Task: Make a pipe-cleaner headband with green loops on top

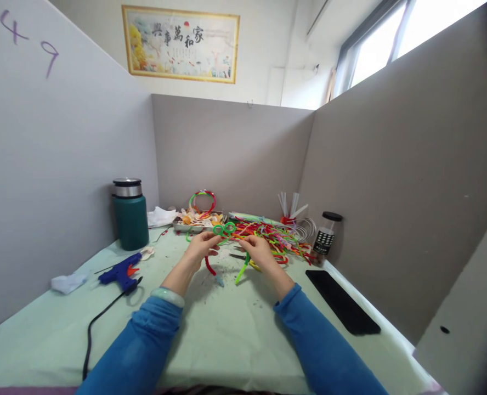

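Observation:
Both of my hands are raised over the middle of the pale green table (227,334), in blue sleeves. My left hand (200,248) pinches a green pipe cleaner (224,229) bent into loops; a red pipe cleaner (209,267) curves down below that hand. My right hand (258,250) is closed on the same green pipe cleaner, whose loose end hangs toward the table. Just behind my hands lies a tangled pile of coloured pipe cleaners (274,236).
A dark green flask (130,214) stands at the back left. A blue glue gun (119,273) with a black cord lies left of my arms, near a white cloth (67,283). A black phone (341,300) lies at the right. A tray (194,222), glue sticks (289,206) and a small jar (324,235) stand behind. Grey partitions enclose the desk.

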Demonstrator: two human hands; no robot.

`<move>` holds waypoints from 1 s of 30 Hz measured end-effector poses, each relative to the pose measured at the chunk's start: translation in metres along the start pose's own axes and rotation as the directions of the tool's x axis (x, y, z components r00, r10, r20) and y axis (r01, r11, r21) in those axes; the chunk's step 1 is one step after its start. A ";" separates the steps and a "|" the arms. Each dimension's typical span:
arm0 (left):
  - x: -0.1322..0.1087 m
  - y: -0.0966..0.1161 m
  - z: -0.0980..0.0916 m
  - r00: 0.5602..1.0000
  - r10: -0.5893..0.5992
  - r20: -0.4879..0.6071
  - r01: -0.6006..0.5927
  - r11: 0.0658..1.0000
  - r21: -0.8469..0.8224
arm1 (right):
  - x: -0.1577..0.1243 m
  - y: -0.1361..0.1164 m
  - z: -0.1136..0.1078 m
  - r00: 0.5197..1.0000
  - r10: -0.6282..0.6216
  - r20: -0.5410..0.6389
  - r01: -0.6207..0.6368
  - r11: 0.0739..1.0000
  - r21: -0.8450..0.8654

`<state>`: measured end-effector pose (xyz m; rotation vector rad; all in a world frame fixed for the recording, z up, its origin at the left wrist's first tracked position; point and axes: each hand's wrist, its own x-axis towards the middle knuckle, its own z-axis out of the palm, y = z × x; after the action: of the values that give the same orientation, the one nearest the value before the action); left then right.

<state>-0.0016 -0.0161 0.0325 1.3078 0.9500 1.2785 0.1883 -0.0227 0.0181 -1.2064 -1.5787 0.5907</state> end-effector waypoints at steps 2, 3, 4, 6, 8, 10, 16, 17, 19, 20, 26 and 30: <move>0.000 0.000 0.001 0.999 -0.037 0.000 0.037 0.999 0.013 | 0.001 0.001 0.001 0.998 0.015 -0.060 -0.013 0.999 0.044; 0.000 -0.001 0.001 0.999 -0.039 -0.005 0.039 0.999 0.006 | 0.001 0.000 0.001 0.997 0.029 -0.066 -0.024 0.997 0.072; 0.000 -0.001 0.000 0.999 -0.032 -0.008 0.032 0.999 -0.007 | 0.000 -0.001 0.001 0.997 0.046 -0.054 -0.040 0.994 0.101; 0.003 -0.003 -0.001 1.000 -0.004 -0.018 0.003 0.999 -0.035 | -0.002 -0.004 0.002 0.997 0.077 0.004 -0.077 0.986 0.145; 0.005 -0.004 -0.004 0.999 0.009 -0.047 -0.011 0.999 -0.043 | -0.005 -0.007 0.003 0.992 0.096 0.081 -0.108 0.980 0.165; 0.008 -0.004 -0.008 0.997 0.005 -0.072 -0.008 0.999 -0.037 | -0.007 -0.009 0.005 0.981 0.111 0.161 -0.139 0.975 0.176; 0.010 -0.005 -0.008 0.998 -0.004 -0.064 -0.007 0.987 -0.163 | -0.006 -0.007 0.008 0.968 0.202 0.149 -0.241 0.915 0.323; 0.010 -0.006 -0.006 0.998 -0.009 -0.055 -0.002 0.980 -0.198 | -0.005 -0.006 0.008 0.969 0.214 0.120 -0.243 0.904 0.351; 0.009 -0.008 -0.004 0.999 -0.028 -0.026 0.021 0.970 -0.242 | -0.004 -0.004 0.007 0.967 0.244 0.072 -0.253 0.883 0.395; 0.008 -0.009 -0.003 0.999 -0.038 -0.007 0.035 0.967 -0.251 | -0.004 -0.003 0.006 0.966 0.254 0.058 -0.255 0.876 0.411; 0.010 -0.017 -0.004 0.998 -0.046 0.035 0.054 0.955 -0.291 | -0.005 0.002 0.009 0.973 0.216 0.082 -0.229 0.866 0.444; 0.013 -0.022 -0.005 0.998 -0.058 -0.027 0.049 0.966 -0.255 | -0.004 0.004 0.011 0.968 0.230 0.095 -0.248 0.856 0.454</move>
<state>-0.0027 0.0013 0.0129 1.0578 0.8093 1.3366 0.1793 -0.0231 0.0090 -1.0297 -1.2224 1.0917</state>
